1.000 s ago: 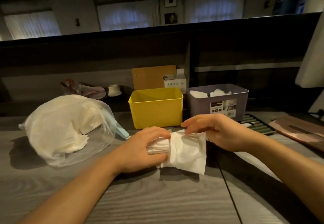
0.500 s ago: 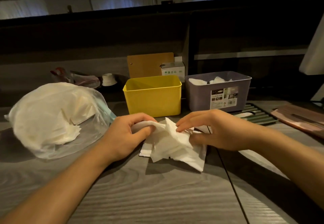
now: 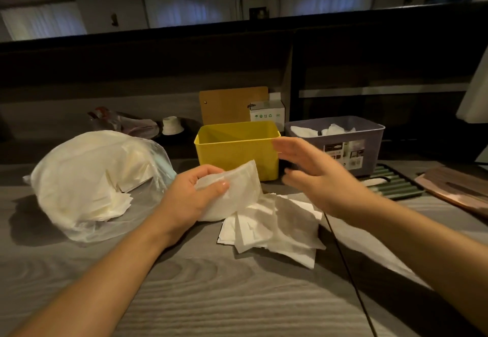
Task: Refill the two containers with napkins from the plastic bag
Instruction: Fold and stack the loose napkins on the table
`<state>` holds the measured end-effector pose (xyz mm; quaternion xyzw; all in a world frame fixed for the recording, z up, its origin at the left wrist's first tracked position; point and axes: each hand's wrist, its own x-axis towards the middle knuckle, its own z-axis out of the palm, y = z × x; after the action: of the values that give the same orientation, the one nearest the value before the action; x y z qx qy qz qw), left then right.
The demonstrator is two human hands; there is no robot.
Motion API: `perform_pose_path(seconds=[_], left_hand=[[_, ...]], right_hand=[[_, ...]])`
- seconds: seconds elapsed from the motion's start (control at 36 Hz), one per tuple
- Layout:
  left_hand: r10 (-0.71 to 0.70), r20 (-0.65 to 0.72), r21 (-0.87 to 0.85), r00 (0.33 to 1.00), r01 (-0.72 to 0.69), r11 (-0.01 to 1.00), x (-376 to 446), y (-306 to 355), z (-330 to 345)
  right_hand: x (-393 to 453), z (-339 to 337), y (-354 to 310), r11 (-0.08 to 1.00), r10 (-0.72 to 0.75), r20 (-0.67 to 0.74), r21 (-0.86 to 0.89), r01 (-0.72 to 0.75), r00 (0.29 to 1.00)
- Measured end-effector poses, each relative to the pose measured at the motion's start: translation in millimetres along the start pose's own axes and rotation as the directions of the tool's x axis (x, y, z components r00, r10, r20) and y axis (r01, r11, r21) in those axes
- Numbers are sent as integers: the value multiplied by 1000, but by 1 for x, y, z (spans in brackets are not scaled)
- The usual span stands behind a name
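1. The left hand (image 3: 194, 196), just left of the frame's centre, grips a curved wad of napkins (image 3: 232, 191), thumb on the near face and fingers curled behind, lifted a little off the wood.
2. The right hand (image 3: 314, 175), right of centre, hangs in the air holding nothing, palm turned toward the left, fingers straight and spread; it is blurred at the fingertips.
3. Below and between the two hands a loose heap of napkins (image 3: 280, 228) lies fanned out on the grey wooden table (image 3: 211, 297), its upper edge touching the wad the left hand holds.
4. The plastic bag (image 3: 95, 178) sits at the left of the frame, bulging with white napkins, its mouth facing the left hand.
5. The yellow container (image 3: 237, 151) stands upright behind the hands at centre; no napkins show over its rim, though its floor is hidden.
6. The grey container (image 3: 343, 146) stands just beside it to the right, with some white napkins showing over the rim and a label on its front.
7. Behind the yellow one a brown board (image 3: 229, 104) leans upright, with a small white box (image 3: 268, 113) next to it.
8. A dark slatted mat (image 3: 390, 183) lies at the right, beside a wooden tray (image 3: 454, 186) near the frame's edge.
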<state>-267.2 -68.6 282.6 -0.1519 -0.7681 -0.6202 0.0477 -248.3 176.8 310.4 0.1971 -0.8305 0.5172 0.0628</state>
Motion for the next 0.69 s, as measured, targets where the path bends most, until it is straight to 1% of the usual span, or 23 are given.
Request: perform_pose_path(seconds=[0.08, 0.17, 0.22, 0.31, 0.36, 0.42, 0.47, 0.53, 0.58, 0.64, 0.69], left_hand=[[9, 57, 44, 998, -11, 999, -2, 1, -1], [-32, 126, 113, 992, 18, 993, -3, 2, -3], [-27, 122, 135, 992, 10, 991, -3, 3, -3], [35, 38, 122, 999, -40, 992, -1, 3, -2], [60, -34, 120, 998, -55, 991, 0, 5, -2], [54, -69, 106, 996, -47, 993, 1, 6, -3], [38, -32, 99, 999, -35, 995, -1, 7, -4], [25, 46, 118, 999, -31, 993, -2, 7, -5], [21, 90, 142, 996, -34, 989, -3, 5, -5], [15, 91, 146, 996, -29, 989, -1, 5, -4], [11, 74, 144, 997, -21, 989, 0, 4, -3]], right_hand=[[14, 18, -9, 996, 73, 120, 36, -77, 990], [25, 30, -10, 996, 94, 185, -14, -93, 978], [30, 38, -7, 997, 59, 163, -54, -50, 985], [37, 46, -6, 999, 10, 85, -52, -5, 996], [41, 52, -5, 999, 15, 49, 38, -17, 999], [43, 58, -4, 988, 36, 38, 146, -41, 999], [43, 62, 1, 983, 37, 44, 178, -44, 998], [42, 64, 2, 984, 28, 70, 175, -40, 997], [42, 64, 2, 965, 33, 93, 256, -56, 995], [42, 65, 0, 950, 28, 112, 305, -61, 993], [43, 68, -1, 961, 23, 125, 271, -56, 992]])
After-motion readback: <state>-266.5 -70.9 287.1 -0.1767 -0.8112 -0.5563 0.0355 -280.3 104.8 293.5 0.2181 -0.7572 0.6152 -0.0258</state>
